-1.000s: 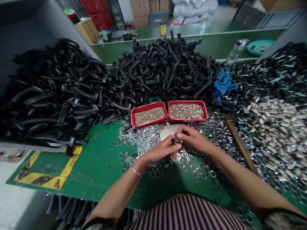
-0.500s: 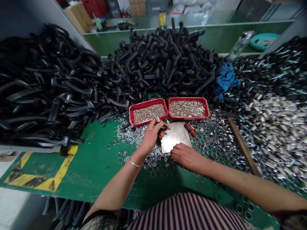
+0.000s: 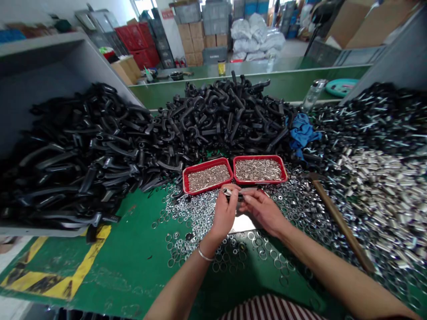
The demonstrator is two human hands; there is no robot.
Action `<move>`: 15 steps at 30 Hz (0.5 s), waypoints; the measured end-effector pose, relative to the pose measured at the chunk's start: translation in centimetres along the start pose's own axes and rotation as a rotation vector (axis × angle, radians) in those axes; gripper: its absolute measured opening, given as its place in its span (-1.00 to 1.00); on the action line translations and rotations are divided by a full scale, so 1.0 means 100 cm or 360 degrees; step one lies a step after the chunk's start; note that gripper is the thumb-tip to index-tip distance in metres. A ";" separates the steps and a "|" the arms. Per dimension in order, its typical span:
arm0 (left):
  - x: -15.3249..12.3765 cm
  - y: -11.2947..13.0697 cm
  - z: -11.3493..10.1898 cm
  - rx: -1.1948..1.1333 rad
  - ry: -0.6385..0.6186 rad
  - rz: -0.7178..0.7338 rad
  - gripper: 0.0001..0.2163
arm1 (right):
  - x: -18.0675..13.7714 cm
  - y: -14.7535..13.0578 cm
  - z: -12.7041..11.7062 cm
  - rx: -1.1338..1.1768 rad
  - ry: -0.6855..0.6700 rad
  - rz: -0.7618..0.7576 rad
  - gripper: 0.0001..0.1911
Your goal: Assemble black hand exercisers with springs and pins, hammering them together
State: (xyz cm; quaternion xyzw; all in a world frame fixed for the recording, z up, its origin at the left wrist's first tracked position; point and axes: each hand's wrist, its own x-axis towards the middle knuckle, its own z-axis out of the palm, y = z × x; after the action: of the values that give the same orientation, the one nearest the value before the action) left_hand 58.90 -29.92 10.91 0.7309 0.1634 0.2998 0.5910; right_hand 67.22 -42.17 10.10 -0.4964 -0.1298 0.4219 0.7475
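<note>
My left hand (image 3: 224,213) is closed around a small black part with a silver metal end (image 3: 227,192), held above a flat metal plate (image 3: 245,223). Fingers cover most of this part. Close beside it, my right hand (image 3: 266,214) has thumb and fingers pinched together at the part's right end. Whatever lies in that pinch is too small and hidden to name. Just beyond the hands are two red trays, one with tiny metal pieces (image 3: 208,177) and one with thin metal pins (image 3: 258,170). Loose washers and rings (image 3: 200,213) surround the plate.
Black curved handles (image 3: 216,109) are heaped at the back and left. On the right lie a hammer (image 3: 340,220), a pile of silver sleeves (image 3: 376,191) and black parts with metal pins. A blue cloth (image 3: 303,131) and a glass bottle (image 3: 314,94) stand behind.
My right hand has come up from the plate's near edge to meet my left hand. The left has shifted slightly right with the black part. My view has tilted up.
</note>
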 end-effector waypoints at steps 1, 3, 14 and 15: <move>0.000 0.000 0.000 0.0054 0.0008 0.0031 -0.81 | 0.001 0.003 0.002 0.0075 -0.0033 0.0047 -0.75; -0.001 -0.002 0.000 0.0152 0.0005 0.0073 -0.82 | 0.002 0.005 0.003 0.0131 -0.0093 0.0145 -0.75; -0.008 -0.009 -0.001 0.0302 -0.0108 0.0200 -0.85 | -0.003 -0.003 -0.014 -0.0431 -0.0170 -0.0083 -0.73; -0.008 -0.009 -0.003 0.0317 -0.0160 0.0278 -0.87 | -0.003 -0.003 -0.015 -0.0365 -0.0223 -0.0031 -0.74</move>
State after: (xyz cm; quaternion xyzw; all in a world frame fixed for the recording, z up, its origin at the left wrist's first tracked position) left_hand 58.24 -29.96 9.88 0.8114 0.0984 0.2954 0.4946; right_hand 68.05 -43.38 9.72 -0.5466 -0.2340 0.4306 0.6790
